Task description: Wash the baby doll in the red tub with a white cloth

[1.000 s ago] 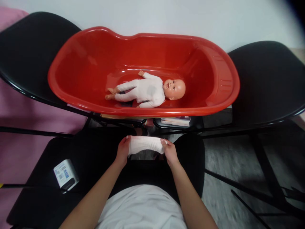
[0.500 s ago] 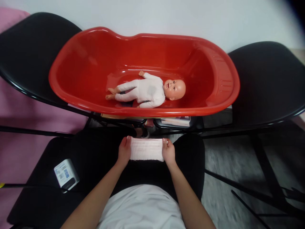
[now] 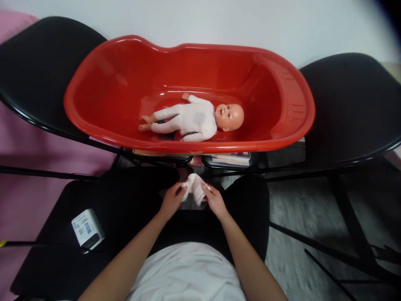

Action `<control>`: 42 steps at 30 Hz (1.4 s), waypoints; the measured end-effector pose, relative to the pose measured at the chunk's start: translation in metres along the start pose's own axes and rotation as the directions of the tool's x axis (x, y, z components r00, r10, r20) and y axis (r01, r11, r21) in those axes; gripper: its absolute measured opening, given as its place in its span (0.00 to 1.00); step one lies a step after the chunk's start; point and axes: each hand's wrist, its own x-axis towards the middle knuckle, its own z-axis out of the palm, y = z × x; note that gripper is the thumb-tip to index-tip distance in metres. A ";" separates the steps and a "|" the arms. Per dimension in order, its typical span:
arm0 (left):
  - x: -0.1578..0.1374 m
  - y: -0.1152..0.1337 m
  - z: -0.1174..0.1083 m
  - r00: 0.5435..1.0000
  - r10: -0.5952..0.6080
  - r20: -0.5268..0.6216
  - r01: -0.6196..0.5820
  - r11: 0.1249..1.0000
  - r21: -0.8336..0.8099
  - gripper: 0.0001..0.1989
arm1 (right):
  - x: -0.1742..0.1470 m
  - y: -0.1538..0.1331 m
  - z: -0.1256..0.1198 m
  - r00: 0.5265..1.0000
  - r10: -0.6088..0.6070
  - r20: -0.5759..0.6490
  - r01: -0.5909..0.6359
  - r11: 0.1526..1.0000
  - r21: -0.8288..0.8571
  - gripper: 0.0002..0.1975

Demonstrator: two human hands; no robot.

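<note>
Pinching a small white cloth [image 3: 196, 189] between my two hands, I have it gathered over the gap between my knees, just short of the tub. My left hand [image 3: 172, 200] grips one end, thumb on top; my right hand [image 3: 216, 201] grips the other, and the piece bends up in a crumpled arch between them. Beyond it stands a red tub [image 3: 109, 94], its near rim facing me, and in it a doll [image 3: 194, 117] lies on its back — head to the right, bare feet to the left, dressed in white (with a greyish patch on the chest). Black seats flank the tub, the left seat [image 3: 40, 75] and the right seat [image 3: 351, 108], and a stack of booklets [image 3: 232, 159] lies under its near edge. Beside my left leg, a white box [image 3: 87, 229] with blue print rests on a black chair [image 3: 37, 267] — well apart from both hands. Pink fabric [image 3: 19, 138] hangs at the far left, and grey flooring [image 3: 291, 246] shows on my right.
</note>
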 end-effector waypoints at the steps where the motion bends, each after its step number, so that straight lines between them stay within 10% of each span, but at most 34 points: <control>1: -0.001 -0.001 0.001 0.998 0.042 0.041 -0.045 0.997 0.060 0.13 | -0.001 0.000 0.002 0.999 0.010 0.030 -0.011 1.000 0.015 0.27; 8: -0.003 -0.015 0.005 0.956 0.232 0.181 -0.272 0.930 0.246 0.11 | 0.001 0.018 0.005 0.968 -0.043 0.248 0.044 0.999 -0.001 0.26; 26: -0.003 -0.021 0.005 0.882 0.286 0.374 -0.407 0.862 0.301 0.17 | -0.001 0.016 0.005 0.944 0.004 0.331 -0.031 0.997 0.077 0.28; 35: -0.002 -0.027 0.006 0.801 0.281 0.529 -0.437 0.878 0.195 0.18 | 0.004 0.016 0.001 0.989 -0.023 0.145 0.034 0.997 -0.073 0.20; 42: 0.005 -0.024 0.005 0.961 0.259 0.100 -0.274 0.943 0.188 0.22 | 0.003 0.005 -0.004 0.996 -0.022 0.087 0.020 0.999 0.027 0.09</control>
